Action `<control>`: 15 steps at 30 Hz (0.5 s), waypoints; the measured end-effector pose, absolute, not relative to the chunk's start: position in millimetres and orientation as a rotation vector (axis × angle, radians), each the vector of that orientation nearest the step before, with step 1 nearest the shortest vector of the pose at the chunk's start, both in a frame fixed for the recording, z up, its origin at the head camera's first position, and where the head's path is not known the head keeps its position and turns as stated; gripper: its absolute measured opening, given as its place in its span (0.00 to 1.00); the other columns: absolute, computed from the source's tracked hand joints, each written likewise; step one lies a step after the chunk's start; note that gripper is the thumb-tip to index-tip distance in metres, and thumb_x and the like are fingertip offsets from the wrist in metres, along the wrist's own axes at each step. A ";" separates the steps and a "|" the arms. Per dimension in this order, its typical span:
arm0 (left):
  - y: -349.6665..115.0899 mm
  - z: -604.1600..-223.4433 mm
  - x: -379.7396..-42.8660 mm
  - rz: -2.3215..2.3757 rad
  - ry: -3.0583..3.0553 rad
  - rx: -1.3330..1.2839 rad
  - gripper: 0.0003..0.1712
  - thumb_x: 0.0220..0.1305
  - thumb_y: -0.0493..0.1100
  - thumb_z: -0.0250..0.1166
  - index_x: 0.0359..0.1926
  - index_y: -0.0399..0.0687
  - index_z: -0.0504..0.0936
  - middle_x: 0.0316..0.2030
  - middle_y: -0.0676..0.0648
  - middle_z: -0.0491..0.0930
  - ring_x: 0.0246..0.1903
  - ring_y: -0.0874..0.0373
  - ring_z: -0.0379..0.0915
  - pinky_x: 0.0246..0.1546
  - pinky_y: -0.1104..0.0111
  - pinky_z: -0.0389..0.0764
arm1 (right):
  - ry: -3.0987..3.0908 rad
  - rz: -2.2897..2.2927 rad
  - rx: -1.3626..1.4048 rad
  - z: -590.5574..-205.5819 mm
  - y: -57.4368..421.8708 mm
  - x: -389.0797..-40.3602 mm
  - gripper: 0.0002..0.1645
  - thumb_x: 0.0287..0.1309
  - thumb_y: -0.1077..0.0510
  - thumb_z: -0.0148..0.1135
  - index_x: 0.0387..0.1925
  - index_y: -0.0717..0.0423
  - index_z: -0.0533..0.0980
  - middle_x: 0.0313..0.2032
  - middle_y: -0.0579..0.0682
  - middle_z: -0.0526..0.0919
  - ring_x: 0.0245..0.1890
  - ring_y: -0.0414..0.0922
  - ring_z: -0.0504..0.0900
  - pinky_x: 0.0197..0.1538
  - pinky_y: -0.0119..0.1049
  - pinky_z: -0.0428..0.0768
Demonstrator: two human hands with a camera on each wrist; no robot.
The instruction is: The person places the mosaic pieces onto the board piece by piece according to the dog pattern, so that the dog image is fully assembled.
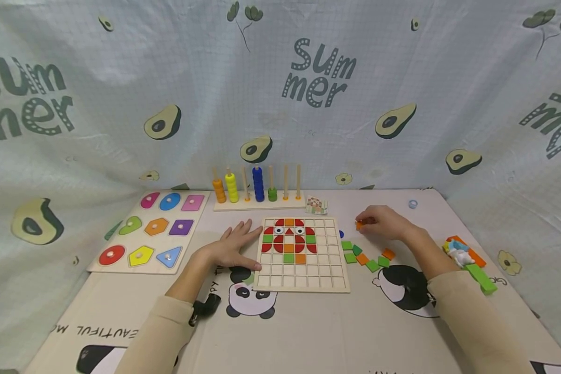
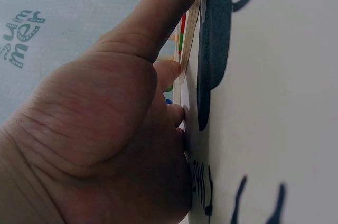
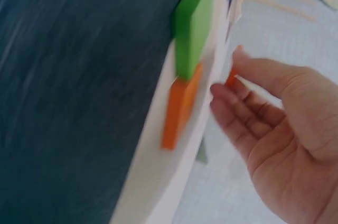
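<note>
A wooden grid board [image 1: 324,283] lies in the middle of the table, with red, green, orange and white tiles forming an owl-like figure in its upper rows. My left hand [image 1: 234,245] rests at the board's left edge, fingers spread, its thumb [image 2: 163,15] touching the frame. To the right of the board, my right hand [image 1: 384,222] pinches a small orange tile [image 3: 232,73] between thumb and fingers. Below that hand lie loose tiles, among them a green tile [image 3: 193,26] and an orange tile [image 3: 180,109]. A blue piece [image 1: 341,234] sits by the board's right edge.
A shape puzzle board [image 1: 137,228] lies at left. Behind the grid stands a peg stacker [image 1: 257,206] with coloured rings, next to a small picture card [image 1: 316,205]. A light blue ring [image 1: 413,204] and a green block [image 1: 480,279] with a toy figure [image 1: 459,253] are at right.
</note>
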State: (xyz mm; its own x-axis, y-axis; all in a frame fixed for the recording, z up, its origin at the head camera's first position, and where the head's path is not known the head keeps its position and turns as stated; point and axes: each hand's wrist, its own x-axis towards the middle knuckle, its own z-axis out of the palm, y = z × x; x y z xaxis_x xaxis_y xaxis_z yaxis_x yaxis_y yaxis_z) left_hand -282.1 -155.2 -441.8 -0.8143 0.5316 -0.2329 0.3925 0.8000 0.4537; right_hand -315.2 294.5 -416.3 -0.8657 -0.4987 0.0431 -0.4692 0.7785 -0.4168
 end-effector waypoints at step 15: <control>-155.2 -443.6 -283.3 0.554 2.637 0.699 0.63 0.44 0.74 0.66 0.76 0.63 0.46 0.76 0.44 0.33 0.74 0.46 0.22 0.71 0.46 0.28 | 2.572 -0.842 -1.216 -400.6 218.2 -287.0 0.08 0.56 0.58 0.68 0.39 0.52 0.85 0.37 0.42 0.85 0.34 0.35 0.81 0.40 0.32 0.82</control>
State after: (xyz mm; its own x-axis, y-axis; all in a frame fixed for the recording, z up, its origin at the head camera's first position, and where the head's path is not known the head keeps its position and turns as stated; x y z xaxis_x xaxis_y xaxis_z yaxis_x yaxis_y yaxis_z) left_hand -283.3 -155.2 -443.6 -0.8144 0.5307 -0.2349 0.3911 0.8009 0.4533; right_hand -287.0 218.2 -400.6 -0.6513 -0.7546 0.0800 -0.6558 0.5067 -0.5596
